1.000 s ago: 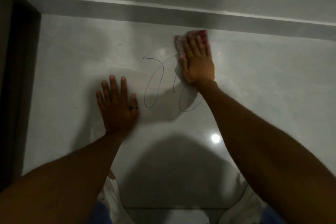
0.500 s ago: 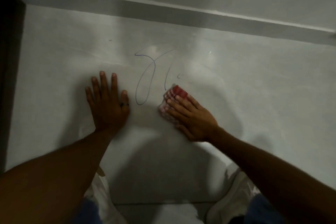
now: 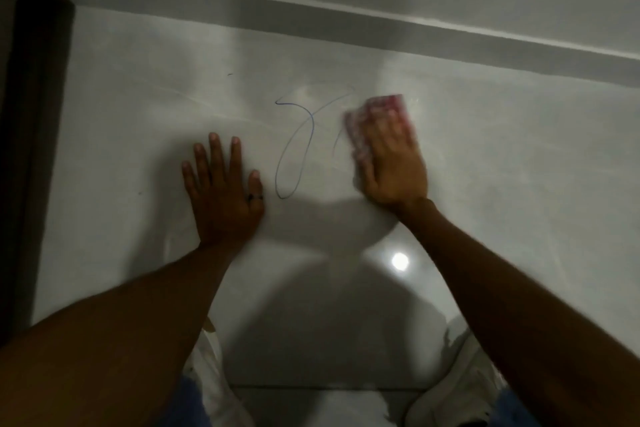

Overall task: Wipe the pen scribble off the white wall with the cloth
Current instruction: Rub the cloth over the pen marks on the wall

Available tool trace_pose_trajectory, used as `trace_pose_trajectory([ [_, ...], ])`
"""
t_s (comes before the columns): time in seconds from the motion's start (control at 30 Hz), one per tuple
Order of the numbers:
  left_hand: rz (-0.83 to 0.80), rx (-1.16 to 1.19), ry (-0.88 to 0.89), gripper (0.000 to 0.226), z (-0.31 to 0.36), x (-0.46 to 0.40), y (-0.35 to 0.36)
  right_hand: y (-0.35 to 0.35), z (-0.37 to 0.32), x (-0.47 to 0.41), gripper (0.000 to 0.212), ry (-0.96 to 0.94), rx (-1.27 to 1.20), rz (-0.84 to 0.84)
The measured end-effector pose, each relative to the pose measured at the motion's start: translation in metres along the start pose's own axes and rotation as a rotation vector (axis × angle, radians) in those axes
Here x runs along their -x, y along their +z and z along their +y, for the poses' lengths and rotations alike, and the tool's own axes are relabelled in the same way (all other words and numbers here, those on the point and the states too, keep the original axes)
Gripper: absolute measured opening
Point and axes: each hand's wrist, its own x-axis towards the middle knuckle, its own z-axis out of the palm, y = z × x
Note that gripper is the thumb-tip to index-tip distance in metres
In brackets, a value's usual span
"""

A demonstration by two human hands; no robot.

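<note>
**Cloth pressed flat beside the blue loop on a glossy pale surface**

The right hand (image 3: 391, 163) lies palm-down with its fingers (image 3: 388, 128) stretched out and close together, blurred, pinning a small red-and-white patterned cloth (image 3: 375, 114) flat against the surface rather than gripping it; the cloth shows past the fingertips and along the thumb side of the hand; its left edge touches the right-hand stroke of the thin blue pen scribble (image 3: 294, 149), whose tall loop stands just left of it and whose top strokes look fainter; on the other side of the loop the left hand (image 3: 223, 191) rests flat and empty, fingers (image 3: 214, 156) spread a little, a dark ring (image 3: 254, 197) on one of them; both bare forearms run back toward the camera

The scribble sits on a glossy white wall surface (image 3: 519, 166) that mirrors a small round light (image 3: 400, 261) near the right forearm and carries broad soft shadows of the arms and the head; a grey raised band (image 3: 346, 21) crosses the picture above the hands, with a paler plane beyond it; a dark brown frame or door edge (image 3: 31, 114) runs down the left side; a thin seam (image 3: 311, 386) crosses the surface near the bottom, where white and blue clothing (image 3: 207, 392) shows between the arms; the room is dim, so finer marks on the surface cannot be told apart from reflections
</note>
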Motion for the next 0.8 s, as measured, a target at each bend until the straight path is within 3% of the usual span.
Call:
trace_pose_trajectory([
  [0.03,-0.001,0.002,-0.003,0.068,0.000,-0.001,0.000,0.001,-0.007,-0.004,0.068,0.275,0.000,0.024],
  [0.07,-0.003,0.003,0.002,0.068,0.001,-0.002,0.000,0.002,-0.019,-0.003,0.070,0.354,-0.007,0.019],
  [0.1,-0.004,0.001,0.010,0.068,0.002,0.000,0.000,0.004,-0.030,0.001,0.071,0.223,-0.005,0.008],
  [0.17,0.001,-0.013,0.015,0.068,0.005,0.002,0.000,0.011,-0.034,0.015,0.069,-0.362,0.029,-0.094],
  [0.2,0.001,-0.016,0.011,0.068,0.006,0.002,0.000,0.010,-0.024,0.011,0.067,-0.520,0.053,-0.112],
  [0.23,-0.002,-0.014,0.010,0.068,0.005,0.001,0.001,0.008,-0.018,0.002,0.066,-0.494,0.062,-0.083],
  [0.27,-0.004,-0.009,0.006,0.068,0.002,0.000,0.001,0.006,-0.017,-0.006,0.065,-0.297,0.046,-0.027],
  [0.33,0.000,-0.012,0.000,0.068,0.001,0.000,0.000,0.001,-0.038,-0.018,0.068,0.334,-0.021,0.008],
  [0.37,0.002,-0.008,0.003,0.068,0.002,-0.001,-0.001,0.002,-0.056,-0.021,0.071,0.447,-0.034,-0.006],
  [0.4,0.004,-0.002,0.004,0.068,0.003,-0.001,-0.002,0.003,-0.072,-0.020,0.073,0.394,-0.043,-0.016],
  [0.5,0.012,-0.006,0.005,0.067,0.006,0.001,-0.002,0.007,-0.072,-0.007,0.071,-0.058,-0.048,-0.078],
  [0.53,0.009,-0.005,0.003,0.067,0.006,0.001,-0.001,0.005,-0.061,-0.009,0.069,-0.043,-0.043,-0.059],
  [0.63,0.015,0.003,-0.001,0.067,0.002,-0.001,-0.002,-0.003,-0.061,-0.028,0.068,0.455,-0.082,-0.034],
  [0.67,0.024,-0.002,-0.001,0.067,0.002,-0.001,-0.002,-0.004,-0.071,-0.035,0.070,0.488,-0.100,-0.044],
  [0.8,0.024,-0.013,0.011,0.067,0.006,0.000,0.000,-0.002,-0.069,-0.047,0.073,0.137,-0.100,-0.092],
])
